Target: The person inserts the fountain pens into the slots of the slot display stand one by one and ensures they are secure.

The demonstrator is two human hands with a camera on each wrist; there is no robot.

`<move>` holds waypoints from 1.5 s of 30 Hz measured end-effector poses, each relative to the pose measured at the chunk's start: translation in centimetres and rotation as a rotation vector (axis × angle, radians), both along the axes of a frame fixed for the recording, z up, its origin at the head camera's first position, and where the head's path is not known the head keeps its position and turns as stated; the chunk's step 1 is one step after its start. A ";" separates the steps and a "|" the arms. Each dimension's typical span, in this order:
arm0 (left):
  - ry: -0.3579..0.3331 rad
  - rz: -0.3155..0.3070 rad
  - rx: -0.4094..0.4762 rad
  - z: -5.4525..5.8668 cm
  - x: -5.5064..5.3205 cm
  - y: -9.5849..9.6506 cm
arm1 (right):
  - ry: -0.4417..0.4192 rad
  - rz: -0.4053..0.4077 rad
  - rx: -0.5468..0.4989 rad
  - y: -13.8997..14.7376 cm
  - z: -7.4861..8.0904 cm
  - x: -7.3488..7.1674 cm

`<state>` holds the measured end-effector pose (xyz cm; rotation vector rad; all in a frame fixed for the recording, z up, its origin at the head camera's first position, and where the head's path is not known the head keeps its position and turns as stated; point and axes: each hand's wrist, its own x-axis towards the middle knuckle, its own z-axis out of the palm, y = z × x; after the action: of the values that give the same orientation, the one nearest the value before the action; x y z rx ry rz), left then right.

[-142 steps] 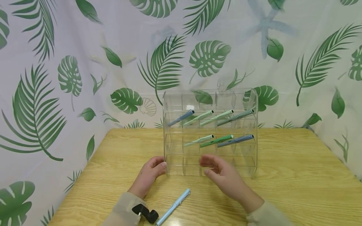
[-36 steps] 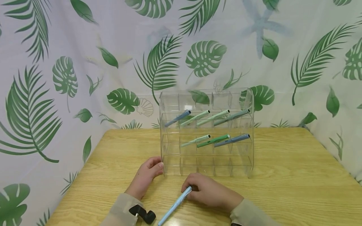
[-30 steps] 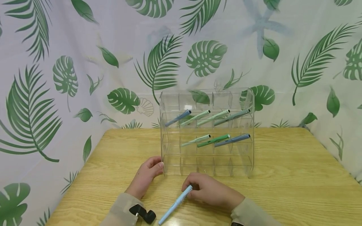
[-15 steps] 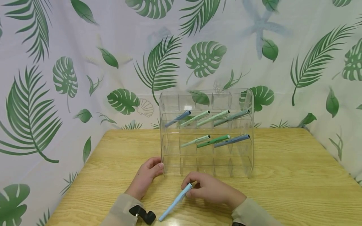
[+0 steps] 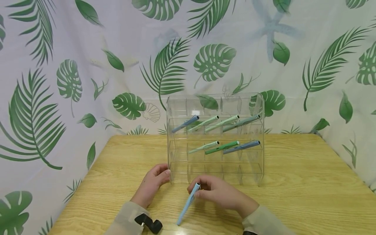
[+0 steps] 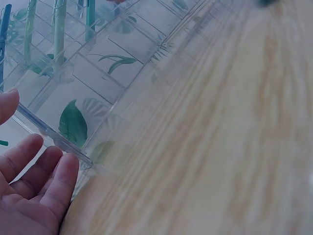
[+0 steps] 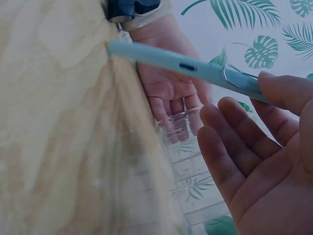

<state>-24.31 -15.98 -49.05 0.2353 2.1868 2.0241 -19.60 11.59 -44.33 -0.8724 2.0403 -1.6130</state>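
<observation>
My right hand (image 5: 217,192) pinches a light blue pen (image 5: 187,206) between thumb and index finger at its capped end. The pen slants, cap up, its other end pointing down toward me; the right wrist view shows its clip and a small dark window in the barrel (image 7: 188,67). Behind it stands a clear acrylic pen rack (image 5: 179,178) with tiers of divided slots. My left hand (image 5: 151,182) holds the rack's lower left side, thumb on one face of the panel and fingers on the other, as the left wrist view (image 6: 36,191) shows.
Several pens lie slanted in the rack: a blue pen (image 5: 185,124), pale green ones and a grey-green one (image 5: 242,123) above; a pale green, a green pen (image 5: 222,148) and a blue one below. A leaf-print cloth (image 5: 117,32) hangs behind the wooden table (image 5: 302,182).
My right hand has come down from the rack's front to the light blue pen, pinched it and raised its capped end off the table. The left hand stays on the rack.
</observation>
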 end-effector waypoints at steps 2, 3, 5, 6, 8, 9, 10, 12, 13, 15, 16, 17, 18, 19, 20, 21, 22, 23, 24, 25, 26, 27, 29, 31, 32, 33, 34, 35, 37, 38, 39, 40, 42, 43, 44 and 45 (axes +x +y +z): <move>0.006 -0.002 -0.001 0.1 0.1 0.0 | -0.007 0.005 -0.025 0.1 0.3 0.0; 0.003 -0.001 0.000 0.1 0.1 0.1 | -0.017 0.008 -0.040 0.2 0.4 0.0; 0.003 -0.001 -0.003 0.1 0.1 0.1 | -0.030 0.010 -0.060 0.2 0.7 -0.1; 0.002 0.001 -0.004 0.1 0.2 0.1 | -0.034 0.006 -0.067 0.3 0.9 -0.1; 0.003 0.002 -0.007 0.1 0.2 0.1 | -0.037 -0.007 -0.078 0.3 1.2 -0.2; -0.002 0.005 -0.005 0.1 0.1 0.1 | -0.039 -0.012 -0.084 0.3 1.4 -0.2; -0.002 0.005 -0.005 0.1 0.1 0.1 | -0.038 -0.018 -0.088 0.3 1.5 -0.2; -0.003 0.006 -0.002 0.2 0.1 0.1 | -0.037 -0.026 -0.103 0.2 1.8 -0.3; -0.002 0.004 0.001 0.2 0.1 0.1 | -0.037 -0.026 -0.112 0.2 2.0 -0.3; 0.000 0.003 0.004 0.3 0.2 0.1 | -0.034 -0.030 -0.129 0.2 2.3 -0.4; 0.001 0.002 0.005 0.3 0.2 0.1 | -0.033 -0.033 -0.137 0.2 2.4 -0.4; 0.002 0.002 0.006 0.3 0.2 0.2 | -0.030 -0.036 -0.144 0.2 2.5 -0.4; 0.003 0.001 0.006 0.3 0.2 0.2 | -0.029 -0.041 -0.151 0.1 2.7 -0.5; 0.003 0.001 0.007 0.3 0.2 0.2 | -0.026 -0.048 -0.154 0.1 2.8 -0.5; 0.006 0.000 0.007 0.3 0.2 0.2 | -0.024 -0.056 -0.158 0.1 2.9 -0.5; 0.004 0.001 0.007 0.3 0.1 0.2 | -0.024 -0.061 -0.164 0.1 3.0 -0.5; 0.003 0.001 0.007 0.3 0.1 0.2 | -0.023 -0.069 -0.171 0.1 3.2 -0.6; 0.002 0.000 0.006 0.2 0.0 0.1 | -0.018 -0.074 -0.177 0.1 3.3 -0.6; 0.002 -0.002 0.005 0.2 0.0 0.1 | -0.017 -0.080 -0.182 0.1 3.4 -0.6; 0.001 -0.002 0.004 0.1 0.0 0.1 | -0.008 -0.083 -0.193 0.1 3.5 -0.7; 0.001 -0.003 0.005 0.1 0.0 0.1 | -0.002 -0.088 -0.202 0.0 3.7 -0.7; 0.000 -0.003 0.007 0.1 -0.1 0.1 | 0.011 -0.092 -0.208 0.0 3.8 -0.7; 0.001 -0.004 0.011 0.0 0.0 0.1 | 0.034 -0.100 -0.225 -0.1 4.1 -0.8; 0.002 -0.004 0.018 0.1 0.0 0.1 | 0.054 -0.115 -0.245 -0.1 4.4 -0.9; 0.002 -0.006 0.020 0.1 0.0 0.1 | 0.060 -0.126 -0.255 -0.2 4.5 -0.9; 0.001 -0.007 0.022 0.2 0.0 0.1 | 0.067 -0.138 -0.266 -0.2 4.6 -1.0; 0.001 -0.008 0.023 0.2 0.0 0.1 | 0.071 -0.152 -0.280 -0.3 4.8 -1.0; 0.000 -0.008 0.023 0.2 0.0 0.1 | 0.077 -0.171 -0.292 -0.4 5.0 -1.1; 0.002 -0.007 0.021 0.2 0.0 0.1 | 0.094 -0.210 -0.318 -0.6 5.3 -1.2; 0.003 -0.007 0.019 0.2 0.0 0.1 | 0.102 -0.228 -0.331 -0.8 5.5 -1.2; 0.003 -0.005 0.019 0.1 -0.1 0.1 | 0.110 -0.249 -0.338 -0.9 5.6 -1.3; 0.004 -0.004 0.018 0.1 -0.1 0.0 | 0.118 -0.268 -0.347 -1.0 5.8 -1.3; 0.004 -0.002 0.017 0.0 -0.2 0.0 | 0.131 -0.303 -0.360 -1.2 5.9 -1.4; 0.003 -0.001 0.019 0.0 -0.2 0.0 | 0.132 -0.317 -0.369 -1.3 6.0 -1.5; 0.002 0.000 0.019 -0.1 -0.2 0.0 | 0.131 -0.334 -0.376 -1.5 6.1 -1.6; 0.002 0.001 0.021 -0.1 -0.2 0.0 | 0.131 -0.348 -0.387 -1.6 6.2 -1.6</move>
<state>-24.50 -15.96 -49.14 0.2384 2.1680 2.0492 -21.25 10.02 -38.11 -0.7941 2.0907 -2.2494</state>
